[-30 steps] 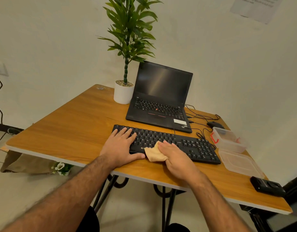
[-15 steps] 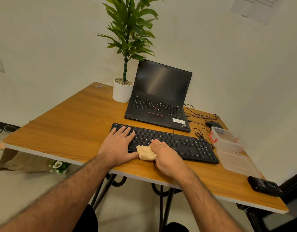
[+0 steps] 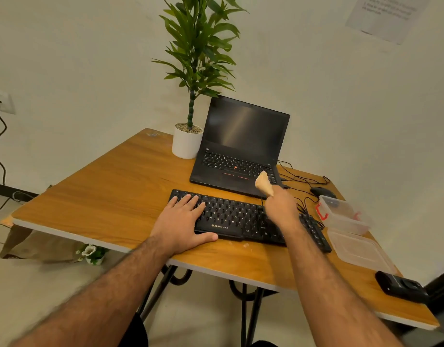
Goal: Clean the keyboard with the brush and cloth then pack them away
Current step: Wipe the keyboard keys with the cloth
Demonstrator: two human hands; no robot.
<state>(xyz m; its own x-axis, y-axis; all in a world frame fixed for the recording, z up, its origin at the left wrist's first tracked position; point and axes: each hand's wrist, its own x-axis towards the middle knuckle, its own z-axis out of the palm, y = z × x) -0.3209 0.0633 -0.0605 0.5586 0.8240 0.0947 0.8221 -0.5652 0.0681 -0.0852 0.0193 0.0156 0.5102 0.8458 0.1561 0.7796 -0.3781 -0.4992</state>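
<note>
Head view shows the right hand [image 3: 281, 209] raised above the right half of the keyboard [image 3: 241, 219], its fingers curled round a bunched tan cloth [image 3: 264, 183] whose free end sticks up in front of the laptop [image 3: 241, 151]. The left hand [image 3: 183, 219] lies flat on the keyboard's left end, fingers straight across the keys and thumb along the near edge, holding nothing. Judging by the lift, the cloth is either between wiping strokes or on its way to the clear container [image 3: 341, 216], which stands open just right of the keyboard with its lid [image 3: 358, 251] lying nearer the table's front edge. No brush is plainly visible; whether it sits in the container cannot be told. If wiping goes on, keeping the flat hand down should stop the keyboard sliding, and strokes are best drawn along the key rows toward the number pad. A few crumbs [image 3: 246, 245] on the table [image 3: 103, 196] by the keyboard's front edge would want wiping too. For packing, the cloth likely needs folding smaller first
</note>
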